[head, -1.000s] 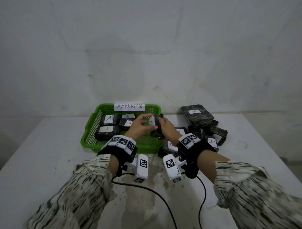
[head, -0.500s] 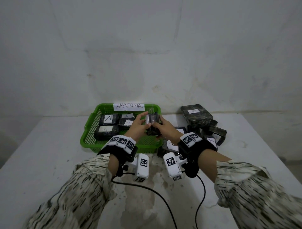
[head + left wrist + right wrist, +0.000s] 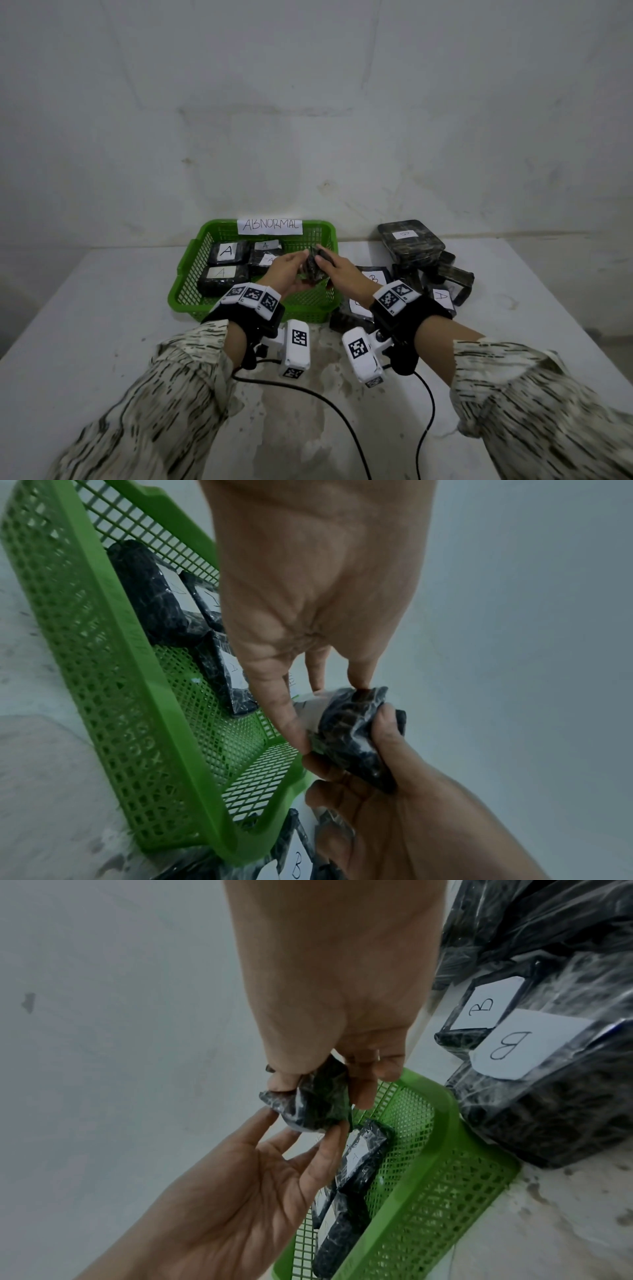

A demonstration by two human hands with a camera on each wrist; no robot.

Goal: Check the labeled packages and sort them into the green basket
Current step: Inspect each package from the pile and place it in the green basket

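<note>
A green basket (image 3: 185, 274) stands on the white table (image 3: 102, 325) against the wall, with a paper sign (image 3: 270, 226) reading ABNORMAL on its far rim. In the left part of the basket lie four dark wrapped packages (image 3: 226, 253), each with a white label; three labels clearly read A, the fourth is partly hidden.

Above the right part of the basket both hands meet on one small dark package (image 3: 310, 269), held clear of the basket floor. The left hand (image 3: 284, 270) has its grip pinching the package between thumb and fingertips, a white label facing it in the left wrist view. The right hand (image 3: 342, 274) also has its grip pinched on the package, thumb on one side and fingers curled around the other.

Just right of the basket a heap of dark packages (image 3: 424, 274) rests on the table; their number cannot be counted, but two B labels show beside the basket in the right wrist view and one A farther right. Two black cables (image 3: 342, 418) run from the wrist cameras toward the near table edge.
</note>
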